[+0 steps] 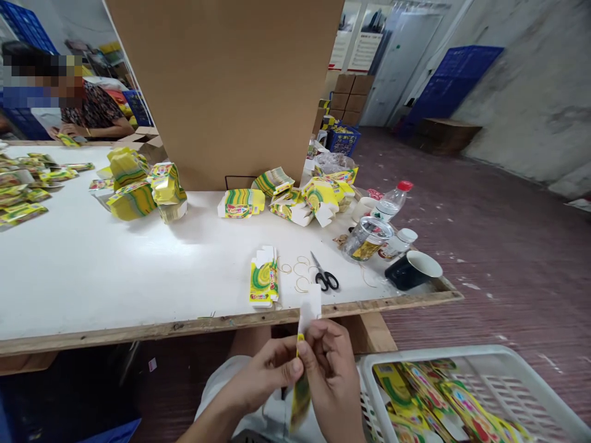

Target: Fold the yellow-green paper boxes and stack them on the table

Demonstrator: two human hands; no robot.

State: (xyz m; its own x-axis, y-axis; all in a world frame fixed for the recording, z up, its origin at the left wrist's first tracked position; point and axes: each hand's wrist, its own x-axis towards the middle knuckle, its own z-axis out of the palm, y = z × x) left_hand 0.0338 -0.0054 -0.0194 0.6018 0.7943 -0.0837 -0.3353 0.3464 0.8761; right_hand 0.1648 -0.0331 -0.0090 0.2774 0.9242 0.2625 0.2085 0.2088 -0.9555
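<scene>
Over my lap, just below the table's front edge, both hands pinch a flattened yellow and green carton point(301, 394) with a white flap pointing up. My left hand point(272, 369) grips its left side between thumb and fingers. From the right, my right hand point(333, 375) holds it with the thumb pressed along its edge. Beyond them, an opened-out yellow carton point(263, 278) stands on the white table. Several thin rubber bands point(301, 271) lie beside it, next to black-handled scissors point(325, 277). The lower end of the held carton is blurred.
A white basket point(480, 352) of printed cartons sits at my right. Stacks of cartons point(132, 184) and a pile of flat ones point(23, 184) lie leftward. A dark mug point(413, 271), jar point(368, 239) and bottle point(392, 202) line the right edge. A large cardboard box point(226, 92) blocks the back; a person point(99, 107) sits beyond.
</scene>
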